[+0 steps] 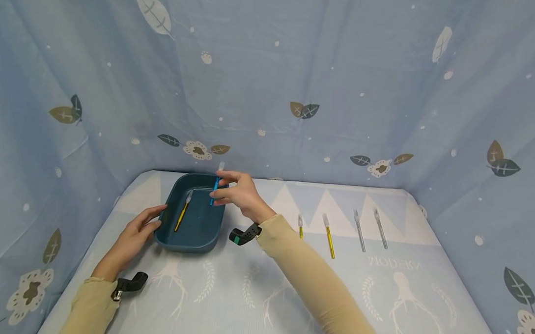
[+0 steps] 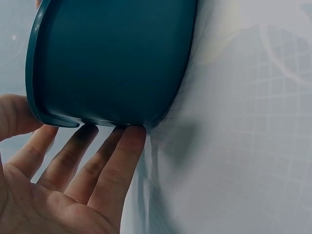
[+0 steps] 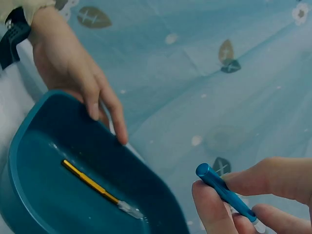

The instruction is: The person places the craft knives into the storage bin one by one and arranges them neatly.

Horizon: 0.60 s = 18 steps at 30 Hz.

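Observation:
A blue craft knife with a clear cap is pinched between the thumb and fingers of my right hand. It stands nearly upright over the right side of a dark teal bin, cap end up. Inside the bin lies a yellow craft knife, its clear cap toward the back. My left hand is at the bin's left side. In the left wrist view its fingers reach out fairly straight against the outer wall, with the thumb by the rim.
To the right of the bin, two yellow capped knives lie on the patterned cloth, one partly hidden by my right sleeve. Farther right are two silver-grey capped knives. A blue curtain surrounds the table's back and sides.

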{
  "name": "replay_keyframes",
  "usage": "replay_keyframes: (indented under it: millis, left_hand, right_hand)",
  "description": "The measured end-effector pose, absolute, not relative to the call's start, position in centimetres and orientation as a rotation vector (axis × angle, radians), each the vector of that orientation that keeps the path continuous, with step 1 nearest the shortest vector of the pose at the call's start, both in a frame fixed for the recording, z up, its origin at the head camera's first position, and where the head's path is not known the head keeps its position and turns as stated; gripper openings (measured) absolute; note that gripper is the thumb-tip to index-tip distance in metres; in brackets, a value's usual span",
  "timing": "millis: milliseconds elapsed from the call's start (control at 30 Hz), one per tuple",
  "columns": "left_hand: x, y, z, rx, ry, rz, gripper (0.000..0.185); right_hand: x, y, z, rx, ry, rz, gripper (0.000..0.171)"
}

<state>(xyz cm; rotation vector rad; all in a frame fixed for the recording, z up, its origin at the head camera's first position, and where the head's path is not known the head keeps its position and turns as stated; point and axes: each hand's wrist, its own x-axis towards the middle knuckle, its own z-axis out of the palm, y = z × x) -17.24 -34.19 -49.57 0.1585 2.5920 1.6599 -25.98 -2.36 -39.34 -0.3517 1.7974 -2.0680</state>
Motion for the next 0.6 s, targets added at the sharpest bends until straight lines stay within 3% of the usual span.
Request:
replay_keyframes:
  millis: [600]
  left_hand:
    - [-17.5,-34.3,-49.5,0.163,2.586,1.646,0.057]
  right_hand:
    - [-28.0,-7.1,-41.8,-0.257,1.773,-2.036,0.057]
